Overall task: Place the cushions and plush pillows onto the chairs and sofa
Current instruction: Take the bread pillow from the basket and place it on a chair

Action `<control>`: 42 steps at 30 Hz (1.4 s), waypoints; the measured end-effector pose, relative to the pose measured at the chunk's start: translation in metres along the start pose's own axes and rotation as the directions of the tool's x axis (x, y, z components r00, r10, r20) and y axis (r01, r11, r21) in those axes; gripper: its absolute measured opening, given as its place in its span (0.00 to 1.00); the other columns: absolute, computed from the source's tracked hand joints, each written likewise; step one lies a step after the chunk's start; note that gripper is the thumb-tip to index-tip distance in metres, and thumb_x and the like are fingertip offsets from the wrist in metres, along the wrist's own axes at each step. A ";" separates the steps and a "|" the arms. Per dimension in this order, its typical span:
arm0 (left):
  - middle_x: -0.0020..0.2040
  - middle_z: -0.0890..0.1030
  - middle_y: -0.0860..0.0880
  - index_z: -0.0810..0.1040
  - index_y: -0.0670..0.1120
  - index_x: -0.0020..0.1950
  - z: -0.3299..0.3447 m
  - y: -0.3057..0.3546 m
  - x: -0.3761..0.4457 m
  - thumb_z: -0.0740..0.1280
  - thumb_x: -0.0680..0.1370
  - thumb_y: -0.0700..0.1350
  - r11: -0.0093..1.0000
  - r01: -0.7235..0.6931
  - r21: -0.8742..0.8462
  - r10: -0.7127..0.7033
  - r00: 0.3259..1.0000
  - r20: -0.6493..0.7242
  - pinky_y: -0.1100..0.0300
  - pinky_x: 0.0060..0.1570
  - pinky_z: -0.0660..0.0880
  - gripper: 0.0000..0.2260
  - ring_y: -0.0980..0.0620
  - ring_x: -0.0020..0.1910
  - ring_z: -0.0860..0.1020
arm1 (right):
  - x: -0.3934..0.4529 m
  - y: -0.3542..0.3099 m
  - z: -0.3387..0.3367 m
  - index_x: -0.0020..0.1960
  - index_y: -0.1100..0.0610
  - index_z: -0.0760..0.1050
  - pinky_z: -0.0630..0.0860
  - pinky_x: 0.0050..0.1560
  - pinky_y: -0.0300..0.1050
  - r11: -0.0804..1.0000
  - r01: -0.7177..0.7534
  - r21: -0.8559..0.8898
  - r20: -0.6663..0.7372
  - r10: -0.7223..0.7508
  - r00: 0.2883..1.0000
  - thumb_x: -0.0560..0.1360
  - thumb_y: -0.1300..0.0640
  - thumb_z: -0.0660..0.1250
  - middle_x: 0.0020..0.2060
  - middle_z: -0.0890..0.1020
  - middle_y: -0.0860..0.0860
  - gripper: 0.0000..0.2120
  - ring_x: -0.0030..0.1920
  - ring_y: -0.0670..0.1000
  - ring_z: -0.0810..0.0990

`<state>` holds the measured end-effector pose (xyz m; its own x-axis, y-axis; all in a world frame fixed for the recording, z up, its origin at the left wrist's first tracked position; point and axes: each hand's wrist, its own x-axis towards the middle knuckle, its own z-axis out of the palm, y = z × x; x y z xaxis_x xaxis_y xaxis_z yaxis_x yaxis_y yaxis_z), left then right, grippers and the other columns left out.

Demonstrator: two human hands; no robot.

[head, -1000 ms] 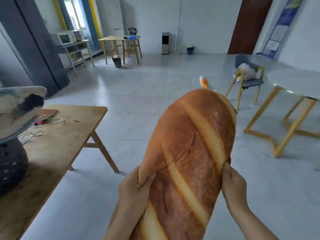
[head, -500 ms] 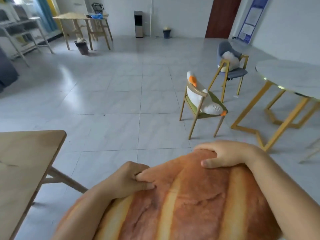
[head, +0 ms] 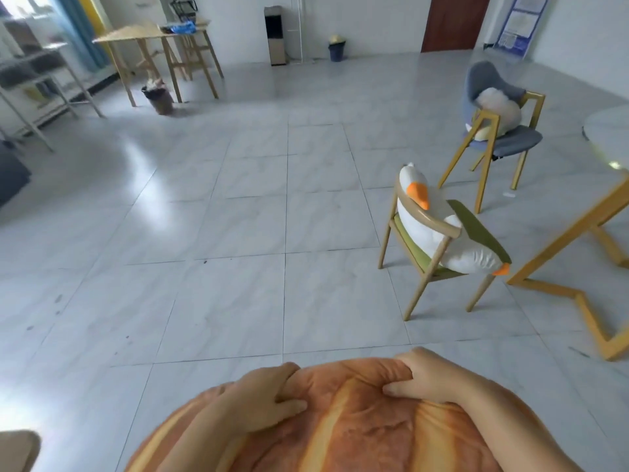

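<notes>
A large bread-loaf plush pillow (head: 357, 434) fills the bottom of the head view, held low against my body. My left hand (head: 269, 396) pinches its top edge on the left. My right hand (head: 432, 378) grips the same edge on the right. Ahead to the right stands a wooden chair with a green seat (head: 413, 257), and a white goose plush (head: 439, 233) with an orange beak lies on it. Farther back a grey chair with yellow legs (head: 510, 144) carries a white and grey plush (head: 500, 110).
A round white table on yellow legs (head: 578, 233) stands at the right edge. Wooden tables (head: 153, 35), a bin (head: 158, 98) and metal shelves (head: 37, 80) line the far left. A wooden table corner (head: 17, 447) shows at bottom left. Pale floor tiles spread ahead.
The pillow came down from upright in front of me to low against my body. My view swung right and moved forward, away from the near wooden table; the chairs look nearer.
</notes>
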<state>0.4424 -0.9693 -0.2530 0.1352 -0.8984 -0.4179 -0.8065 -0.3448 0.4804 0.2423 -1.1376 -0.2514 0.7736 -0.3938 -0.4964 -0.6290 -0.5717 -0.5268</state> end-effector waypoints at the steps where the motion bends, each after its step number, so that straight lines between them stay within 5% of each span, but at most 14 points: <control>1: 0.56 0.77 0.51 0.68 0.50 0.61 -0.015 -0.003 0.018 0.58 0.68 0.61 1.000 0.019 0.014 -0.017 0.996 -0.082 0.60 0.53 0.69 0.25 0.50 0.58 0.73 | 0.024 0.000 -0.023 0.31 0.50 0.69 0.65 0.33 0.33 0.998 0.046 -0.035 -0.039 -0.047 0.998 0.72 0.48 0.68 0.31 0.76 0.44 0.14 0.35 0.43 0.75; 5: 0.30 0.67 0.57 0.63 0.54 0.32 -0.068 -0.022 0.083 0.40 0.61 0.67 0.996 0.086 0.035 -0.058 0.874 -0.483 0.67 0.30 0.63 0.22 0.53 0.39 0.75 | 0.114 -0.005 -0.101 0.32 0.53 0.71 0.65 0.34 0.37 0.976 0.203 -0.079 -0.073 -0.209 0.975 0.73 0.47 0.66 0.30 0.74 0.43 0.14 0.39 0.50 0.76; 8: 0.21 0.55 0.57 0.50 0.54 0.26 -0.115 -0.041 0.143 0.47 0.68 0.60 0.983 0.175 0.054 -0.098 0.750 -0.654 0.73 0.22 0.51 0.15 0.54 0.24 0.71 | 0.177 -0.019 -0.159 0.38 0.56 0.74 0.65 0.36 0.39 0.957 0.251 -0.145 -0.112 -0.268 0.957 0.73 0.45 0.64 0.30 0.73 0.44 0.14 0.39 0.47 0.74; 13: 0.15 0.61 0.57 0.61 0.47 0.30 -0.205 -0.083 0.245 0.50 0.77 0.57 0.987 0.077 0.139 0.065 0.597 -0.799 0.63 0.20 0.58 0.20 0.53 0.33 0.69 | 0.293 -0.026 -0.248 0.39 0.57 0.75 0.61 0.33 0.33 0.830 0.345 -0.438 -0.279 -0.491 0.825 0.64 0.31 0.51 0.33 0.75 0.47 0.30 0.40 0.48 0.75; 17: 0.19 0.72 0.56 0.69 0.46 0.23 -0.299 -0.102 0.315 0.56 0.68 0.56 0.952 0.077 0.297 0.113 0.812 -0.572 0.72 0.29 0.56 0.18 0.60 0.32 0.69 | 0.379 -0.013 -0.298 0.25 0.52 0.64 0.51 0.26 0.32 0.788 0.284 -0.547 -0.422 -0.552 0.720 0.70 0.33 0.54 0.19 0.67 0.44 0.25 0.26 0.42 0.68; 19: 0.37 0.76 0.66 0.73 0.57 0.36 -0.341 -0.121 0.362 0.58 0.63 0.61 0.991 0.068 0.116 -0.013 0.908 -0.419 0.79 0.38 0.62 0.10 0.68 0.41 0.72 | 0.410 -0.010 -0.325 0.25 0.52 0.62 0.55 0.31 0.32 0.783 0.301 -0.545 -0.471 -0.582 0.663 0.75 0.35 0.49 0.18 0.69 0.45 0.28 0.27 0.43 0.66; 22: 0.64 0.51 0.72 0.48 0.67 0.67 -0.392 -0.171 0.437 0.61 0.48 0.68 0.997 0.052 0.061 -0.040 0.983 -0.180 0.64 0.67 0.61 0.48 0.69 0.66 0.53 | 0.447 -0.011 -0.378 0.22 0.54 0.62 0.60 0.34 0.36 0.786 0.241 -0.570 -0.558 -0.585 0.588 0.76 0.37 0.48 0.17 0.68 0.47 0.31 0.29 0.44 0.64; 25: 0.69 0.52 0.63 0.39 0.56 0.72 -0.426 -0.194 0.523 0.62 0.42 0.71 0.959 -0.092 0.269 0.116 0.991 -0.071 0.62 0.70 0.52 0.63 0.61 0.72 0.49 | 0.489 -0.002 -0.421 0.23 0.55 0.61 0.58 0.33 0.36 0.834 0.235 -0.499 -0.581 -0.523 0.623 0.76 0.38 0.53 0.18 0.67 0.48 0.29 0.28 0.46 0.62; 29: 0.48 0.76 0.61 0.73 0.59 0.53 -0.424 -0.204 0.630 0.65 0.53 0.66 1.000 -0.004 0.003 0.005 0.994 -0.106 0.60 0.56 0.73 0.30 0.55 0.56 0.75 | 0.561 0.040 -0.473 0.23 0.55 0.61 0.58 0.32 0.37 0.855 0.188 -0.483 -0.552 -0.464 0.693 0.76 0.39 0.54 0.18 0.66 0.49 0.28 0.27 0.46 0.61; 33: 0.65 0.72 0.52 0.70 0.50 0.63 -0.463 -0.199 0.745 0.57 0.76 0.56 0.992 0.084 0.097 -0.084 0.996 -0.008 0.65 0.61 0.67 0.19 0.53 0.66 0.69 | 0.643 0.097 -0.541 0.23 0.54 0.61 0.58 0.33 0.37 0.869 0.144 -0.473 -0.553 -0.420 0.719 0.75 0.38 0.54 0.19 0.66 0.48 0.28 0.28 0.46 0.61; 35: 0.50 0.75 0.60 0.74 0.58 0.48 -0.502 -0.182 0.800 0.58 0.67 0.63 0.999 0.033 0.013 -0.030 0.979 -0.204 0.77 0.45 0.67 0.15 0.57 0.59 0.73 | 0.678 0.123 -0.598 0.25 0.55 0.63 0.59 0.34 0.36 0.901 0.095 -0.422 -0.562 -0.343 0.753 0.72 0.34 0.55 0.21 0.68 0.46 0.27 0.29 0.44 0.61; 38: 0.26 0.78 0.57 0.77 0.50 0.25 -0.570 -0.153 0.868 0.57 0.62 0.60 0.954 -0.250 0.165 0.297 0.856 -0.422 0.80 0.28 0.59 0.17 0.62 0.31 0.77 | 0.720 0.152 -0.681 0.43 0.50 0.66 0.62 0.39 0.33 0.964 -0.011 -0.265 -0.384 -0.095 0.918 0.65 0.34 0.63 0.38 0.69 0.43 0.21 0.41 0.40 0.67; 39: 0.20 0.76 0.54 0.76 0.48 0.21 -0.585 -0.147 0.895 0.58 0.67 0.59 0.914 -0.318 0.250 0.403 0.772 -0.491 0.78 0.26 0.60 0.21 0.59 0.27 0.75 | 0.732 0.161 -0.706 0.51 0.48 0.65 0.64 0.45 0.33 0.978 -0.083 -0.191 -0.291 0.025 0.956 0.64 0.36 0.67 0.46 0.69 0.42 0.24 0.48 0.42 0.68; 42: 0.19 0.72 0.52 0.72 0.44 0.24 -0.615 -0.135 0.977 0.58 0.71 0.66 0.905 -0.366 0.219 0.426 0.755 -0.499 0.66 0.21 0.68 0.28 0.56 0.22 0.71 | 0.769 0.199 -0.762 0.70 0.45 0.51 0.54 0.71 0.46 0.976 -0.190 -0.104 -0.202 0.166 0.965 0.60 0.40 0.74 0.69 0.59 0.43 0.47 0.71 0.48 0.56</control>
<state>1.0371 -1.9679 -0.2521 0.0458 -0.9607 0.2737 -0.9049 0.0762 0.4188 0.7700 -2.1024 -0.2125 0.6576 -0.6204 -0.4273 -0.7530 -0.5582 -0.3484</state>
